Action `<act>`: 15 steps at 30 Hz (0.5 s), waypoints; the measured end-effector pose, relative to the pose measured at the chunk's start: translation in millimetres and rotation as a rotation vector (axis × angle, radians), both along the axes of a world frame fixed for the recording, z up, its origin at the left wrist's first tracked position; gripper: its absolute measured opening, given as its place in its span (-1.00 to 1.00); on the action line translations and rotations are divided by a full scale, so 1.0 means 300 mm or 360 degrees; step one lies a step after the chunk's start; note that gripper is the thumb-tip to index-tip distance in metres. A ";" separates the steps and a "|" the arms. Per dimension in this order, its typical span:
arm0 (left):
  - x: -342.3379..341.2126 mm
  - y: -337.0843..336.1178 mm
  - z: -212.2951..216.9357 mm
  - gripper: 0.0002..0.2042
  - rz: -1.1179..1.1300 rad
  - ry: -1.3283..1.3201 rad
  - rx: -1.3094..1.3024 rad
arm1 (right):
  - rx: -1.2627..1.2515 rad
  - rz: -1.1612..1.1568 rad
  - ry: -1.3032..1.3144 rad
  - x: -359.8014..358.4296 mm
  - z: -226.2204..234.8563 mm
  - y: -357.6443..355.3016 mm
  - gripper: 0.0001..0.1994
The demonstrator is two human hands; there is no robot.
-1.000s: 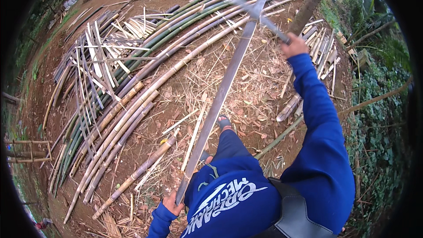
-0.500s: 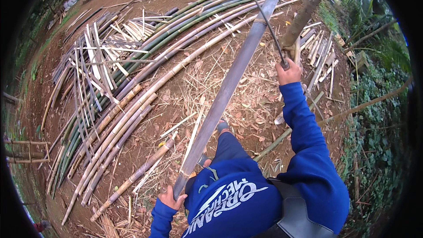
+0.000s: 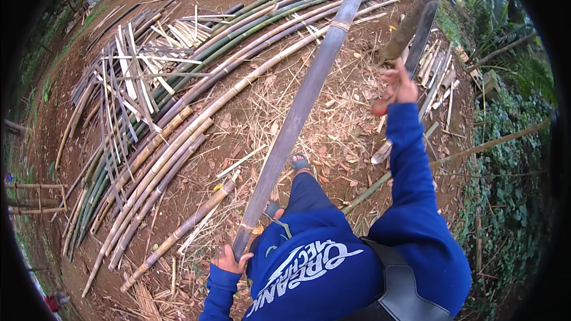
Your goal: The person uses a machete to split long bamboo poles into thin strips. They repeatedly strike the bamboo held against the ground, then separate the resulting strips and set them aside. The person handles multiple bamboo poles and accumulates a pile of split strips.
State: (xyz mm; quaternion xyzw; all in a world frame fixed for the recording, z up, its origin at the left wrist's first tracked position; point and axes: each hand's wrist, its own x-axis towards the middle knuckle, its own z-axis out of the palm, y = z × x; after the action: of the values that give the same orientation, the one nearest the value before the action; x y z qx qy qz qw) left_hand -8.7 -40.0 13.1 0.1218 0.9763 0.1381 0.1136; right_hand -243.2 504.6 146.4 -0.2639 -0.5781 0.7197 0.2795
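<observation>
My left hand (image 3: 230, 260) is closed around the near end of a long, split dark bamboo strip (image 3: 291, 122). The strip slants up and away to the right, with pale node rings near its far and near ends. Off to the right, my right hand (image 3: 399, 88) grips a machete (image 3: 423, 38), fingers partly loosened around its handle. The broad dark blade points up and away beside a tree trunk, flat side showing. A rounded reddish-brown handle end shows below the fingers. The blade is apart from the strip.
Long bamboo poles (image 3: 238, 86) curve across the ground at the left, with a heap of split pieces (image 3: 134, 74) on them. A tree trunk (image 3: 410, 21) stands close to the blade. More bamboo pieces (image 3: 437, 74) lie right of it. Shavings and dry leaves cover the soil.
The machete has swung from leaning left, near the strip, to upright on the right, its flat side now visible. My right hand has turned and loosened its fingers. The strip's far end shifted slightly left.
</observation>
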 end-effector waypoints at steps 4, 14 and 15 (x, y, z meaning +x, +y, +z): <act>-0.024 0.044 -0.055 -0.40 0.0071 -0.0113 -0.0154 | -0.0192 0.0343 -0.0078 0.098 -0.116 -0.375 -0.46; -0.023 0.029 -0.139 -0.48 -0.0076 0.0235 0.0219 | -0.0954 0.0837 0.0056 0.040 -0.159 -0.507 -0.76; -0.035 0.028 -0.117 -0.49 -0.0150 0.0225 0.0341 | -0.0944 0.0833 0.0056 0.045 -0.162 -0.513 -0.76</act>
State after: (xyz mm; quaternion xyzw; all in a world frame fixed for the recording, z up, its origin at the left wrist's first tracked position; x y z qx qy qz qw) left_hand -19.1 -31.6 -22.0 0.1882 0.9548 0.2272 0.0371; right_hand -229.6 350.8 97.8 -0.1646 -0.3880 0.9068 0.0081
